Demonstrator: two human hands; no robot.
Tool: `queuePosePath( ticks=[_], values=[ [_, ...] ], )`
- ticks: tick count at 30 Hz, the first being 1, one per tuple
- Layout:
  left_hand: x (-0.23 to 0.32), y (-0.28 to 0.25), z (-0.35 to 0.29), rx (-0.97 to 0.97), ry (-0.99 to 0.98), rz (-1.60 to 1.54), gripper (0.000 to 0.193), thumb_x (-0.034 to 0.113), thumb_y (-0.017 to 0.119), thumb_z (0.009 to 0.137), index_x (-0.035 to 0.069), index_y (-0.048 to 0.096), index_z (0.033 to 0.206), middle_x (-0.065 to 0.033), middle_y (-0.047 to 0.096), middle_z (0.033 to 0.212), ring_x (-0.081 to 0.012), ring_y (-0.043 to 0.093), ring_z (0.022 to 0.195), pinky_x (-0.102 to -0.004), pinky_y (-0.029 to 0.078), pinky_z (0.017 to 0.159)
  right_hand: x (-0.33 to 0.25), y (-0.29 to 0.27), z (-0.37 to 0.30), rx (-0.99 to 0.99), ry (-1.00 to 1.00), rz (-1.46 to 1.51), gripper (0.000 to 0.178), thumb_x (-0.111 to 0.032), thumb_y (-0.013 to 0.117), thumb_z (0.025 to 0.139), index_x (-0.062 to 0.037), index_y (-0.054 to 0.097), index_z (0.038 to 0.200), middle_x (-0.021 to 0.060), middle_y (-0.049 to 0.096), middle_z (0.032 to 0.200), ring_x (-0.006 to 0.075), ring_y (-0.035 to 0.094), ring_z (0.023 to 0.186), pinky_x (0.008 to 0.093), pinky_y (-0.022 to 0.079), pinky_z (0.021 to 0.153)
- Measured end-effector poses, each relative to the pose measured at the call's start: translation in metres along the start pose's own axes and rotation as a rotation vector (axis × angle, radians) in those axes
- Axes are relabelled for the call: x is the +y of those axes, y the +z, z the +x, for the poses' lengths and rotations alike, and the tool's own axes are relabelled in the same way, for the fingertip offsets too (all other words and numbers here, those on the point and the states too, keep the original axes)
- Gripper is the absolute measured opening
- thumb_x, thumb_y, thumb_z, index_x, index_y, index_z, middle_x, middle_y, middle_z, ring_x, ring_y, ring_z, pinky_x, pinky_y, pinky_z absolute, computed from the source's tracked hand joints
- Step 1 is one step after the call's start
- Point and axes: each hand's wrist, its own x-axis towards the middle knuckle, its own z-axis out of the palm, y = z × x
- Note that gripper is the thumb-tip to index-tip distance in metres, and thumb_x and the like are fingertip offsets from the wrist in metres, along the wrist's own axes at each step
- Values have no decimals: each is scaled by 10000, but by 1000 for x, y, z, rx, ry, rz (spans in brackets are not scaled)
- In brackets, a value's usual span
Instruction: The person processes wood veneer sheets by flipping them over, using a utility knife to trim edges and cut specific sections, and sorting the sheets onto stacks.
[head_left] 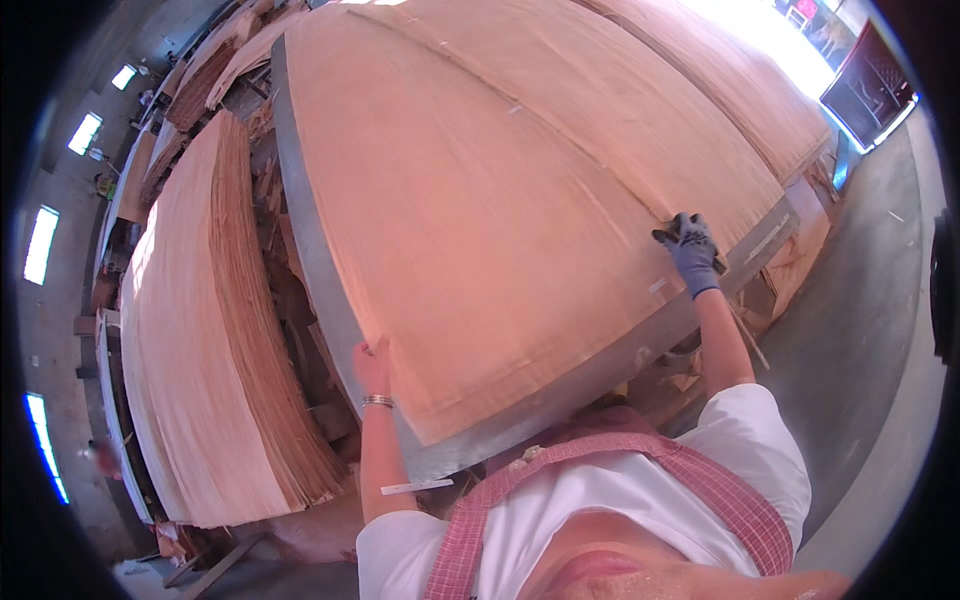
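Observation:
A wide, pale orange-brown wood veneer sheet (pixel 480 230) lies over a grey board-like surface (pixel 530 410) that shows along its left and near edges. My left hand (pixel 372 368), bare with a bracelet at the wrist, is at the sheet's left edge near the close corner; its fingers look closed on that edge. My right hand (pixel 690 252), in a blue-grey glove with dark fingertips, rests at the near end of a long seam. Its fingers are curled, and part of a small dark and yellowish object shows beside the palm, too hidden to name.
A tall stack of veneer sheets (pixel 200 340) stands to the left, with torn scraps in the gap beside it. More veneer piles (pixel 205 85) lie at the far left. Concrete floor (pixel 850 330) runs along the right, towards a dark open door panel (pixel 870 85).

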Motion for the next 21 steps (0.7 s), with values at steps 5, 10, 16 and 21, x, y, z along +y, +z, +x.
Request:
queuePosePath(
  ticks=[5,10,16,21],
  values=[
    [0,-20,9,-220,160,-177,411,250,741,818,-5,566,1088,-73,643,780,-170,616,611,-320,503,530,-80,2,-60,91,-4,452,448,-413,717,803,-63,563,1036,130,573,987,324,591,935,451,494,787],
    [-14,-27,18,-506,-20,-505,349,221,704,857,7,567,1096,-76,646,821,-146,578,548,-280,472,473,-329,38,-160,-428,-135,749,517,-439,707,815,-61,557,1135,145,584,1105,313,618,1006,450,493,875],
    [-82,-72,56,-438,181,-492,258,209,638,910,35,582,1092,-38,627,874,-93,598,670,-230,469,535,-490,56,-211,-611,-278,301,564,-545,701,761,-73,547,1028,170,619,1085,348,622,999,464,502,800],
    [-84,-119,95,-775,123,-557,228,201,619,917,17,593,1050,-56,646,895,-113,622,680,-235,485,551,-465,89,-183,-485,-202,532,425,-465,714,751,-84,602,904,126,670,869,288,644,834,417,488,715]
  ],
)
